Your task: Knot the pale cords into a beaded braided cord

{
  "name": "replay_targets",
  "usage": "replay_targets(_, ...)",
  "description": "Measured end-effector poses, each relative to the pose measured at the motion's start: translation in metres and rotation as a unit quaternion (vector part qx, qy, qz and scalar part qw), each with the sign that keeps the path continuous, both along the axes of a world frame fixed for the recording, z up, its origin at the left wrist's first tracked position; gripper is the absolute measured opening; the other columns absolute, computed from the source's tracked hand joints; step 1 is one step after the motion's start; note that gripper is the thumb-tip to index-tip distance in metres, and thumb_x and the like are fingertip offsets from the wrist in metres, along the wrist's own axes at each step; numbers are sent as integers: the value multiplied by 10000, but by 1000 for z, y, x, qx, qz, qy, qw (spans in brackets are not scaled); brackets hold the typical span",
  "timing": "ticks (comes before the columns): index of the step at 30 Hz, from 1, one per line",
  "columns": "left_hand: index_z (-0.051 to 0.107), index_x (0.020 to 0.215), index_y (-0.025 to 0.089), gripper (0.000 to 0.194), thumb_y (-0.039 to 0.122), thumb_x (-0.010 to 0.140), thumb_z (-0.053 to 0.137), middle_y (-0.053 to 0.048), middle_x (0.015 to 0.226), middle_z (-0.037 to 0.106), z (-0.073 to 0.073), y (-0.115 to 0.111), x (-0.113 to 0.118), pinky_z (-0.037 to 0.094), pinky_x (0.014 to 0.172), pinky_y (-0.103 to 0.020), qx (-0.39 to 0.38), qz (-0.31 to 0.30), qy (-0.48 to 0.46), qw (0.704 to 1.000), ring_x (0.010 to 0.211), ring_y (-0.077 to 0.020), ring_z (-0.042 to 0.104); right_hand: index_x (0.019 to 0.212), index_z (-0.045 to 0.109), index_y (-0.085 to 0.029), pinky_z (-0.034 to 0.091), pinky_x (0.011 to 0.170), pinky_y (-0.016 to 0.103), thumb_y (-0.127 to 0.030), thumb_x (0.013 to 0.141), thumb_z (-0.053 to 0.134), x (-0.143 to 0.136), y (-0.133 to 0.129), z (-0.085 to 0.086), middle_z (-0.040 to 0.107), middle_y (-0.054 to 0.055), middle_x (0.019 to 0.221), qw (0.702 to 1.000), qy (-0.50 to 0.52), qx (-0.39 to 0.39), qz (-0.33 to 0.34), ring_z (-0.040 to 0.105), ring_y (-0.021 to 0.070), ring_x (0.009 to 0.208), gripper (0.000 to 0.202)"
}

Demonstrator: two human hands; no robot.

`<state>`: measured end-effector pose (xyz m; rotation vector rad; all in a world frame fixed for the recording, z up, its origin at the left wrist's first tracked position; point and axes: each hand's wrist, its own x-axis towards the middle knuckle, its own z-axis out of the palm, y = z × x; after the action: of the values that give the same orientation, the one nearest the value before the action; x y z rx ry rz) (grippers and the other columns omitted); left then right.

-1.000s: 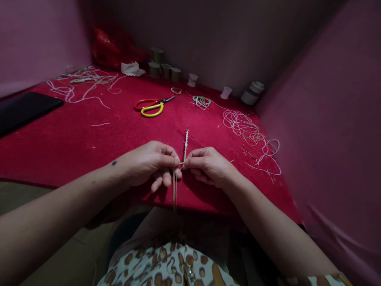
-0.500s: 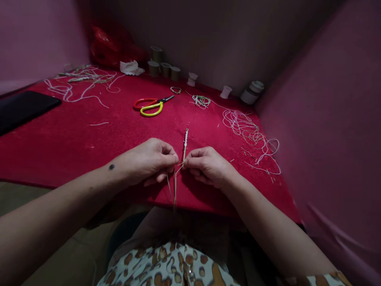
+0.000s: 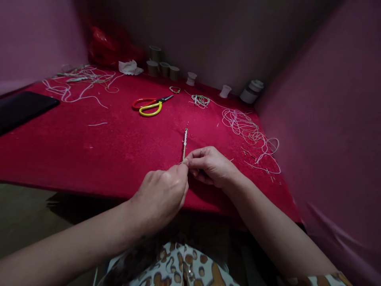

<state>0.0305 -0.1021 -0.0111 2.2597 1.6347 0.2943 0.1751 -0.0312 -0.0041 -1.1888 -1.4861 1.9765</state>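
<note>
Braided cord [image 3: 185,142] lies on the red desk [image 3: 89,147], its long axis running straight away from the person. Right hand [image 3: 212,167] pinches its near end with closed fingers. Left hand [image 3: 162,194], just beside and nearer the body, is closed on loose strands. Scissors [image 3: 150,106] lie farther back, tangled thread [image 3: 247,129] to the right.

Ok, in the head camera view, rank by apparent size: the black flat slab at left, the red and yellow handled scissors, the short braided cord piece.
1. Black flat slab, though the frame crops it
2. Red and yellow handled scissors
3. Short braided cord piece, partly hidden by the right hand
</note>
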Motion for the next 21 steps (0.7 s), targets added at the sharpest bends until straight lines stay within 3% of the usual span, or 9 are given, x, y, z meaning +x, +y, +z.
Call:
replay_targets(3,523,765,207,140,177,832,403,-32,644,541,4,-14,5,272,500,-285,-52,-71,-34,996,500,-156,442,643,572,-140,181,255,170,-206,704,633,0,0,0,468,-63,428,1000,-19,8,1,329,38,283,108)
replay_targets(6,543,677,217,128,175,783,485,-8,635,576,15,-20,-1,289,467,-263,-114,-201,-114,966,455,-120,410,638,567,-145,178,256,171,-210,702,635,-1,0,1,466,-64,421,1000,-28,11,1,337,41,283,115)
replay_targets(7,549,641,214,147,196,780,508,-6,632,594,19,-18,-5,316,466,-249,-129,-217,-149,956,461,-113,437,632,562,-147,178,256,170,-208,703,632,-1,0,1,464,-64,421,1000,-28,11,1,333,40,281,117)
replay_targets(8,566,628,211,166,217,787,517,-11,622,607,23,-13,-11,358,487,-235,-127,-196,-188,954,501,-122,494,627,557,-148,179,256,169,-204,704,628,-1,0,1,464,-64,421,1000,-27,9,1,328,38,279,119)
replay_targets(10,621,703,208,153,275,798,523,-12,580,614,29,2,-22,392,452,-213,-98,-29,-276,956,497,-132,545,622,552,-151,182,256,170,-194,706,619,-1,1,0,463,-63,421,1000,-21,8,-1,324,37,278,116)
replay_targets(12,626,878,199,170,297,806,508,23,445,559,29,19,-31,344,333,-214,-143,120,-362,913,315,-119,458,628,553,-152,182,255,171,-189,708,618,0,0,0,464,-62,424,1000,-12,11,-1,328,39,282,109)
replay_targets(14,600,908,170,164,263,799,517,-7,461,609,24,32,-33,375,318,-220,-261,144,-436,849,297,-138,501,629,557,-151,179,254,172,-194,710,622,0,0,-1,463,-60,427,1000,-8,20,5,331,41,286,113)
replay_targets(17,599,769,124,120,223,797,537,-72,523,656,15,39,-28,484,395,-241,-385,118,-492,771,393,-162,601,611,551,-144,183,255,166,-207,716,622,0,1,-1,463,-56,433,1000,-9,23,12,328,37,285,141)
replay_targets(21,553,670,142,120,162,788,551,-25,476,616,11,38,-21,496,363,-246,-382,136,-517,754,358,-140,569,603,523,-148,194,255,159,-229,706,638,0,1,0,460,-59,435,1000,-17,16,5,331,35,288,175)
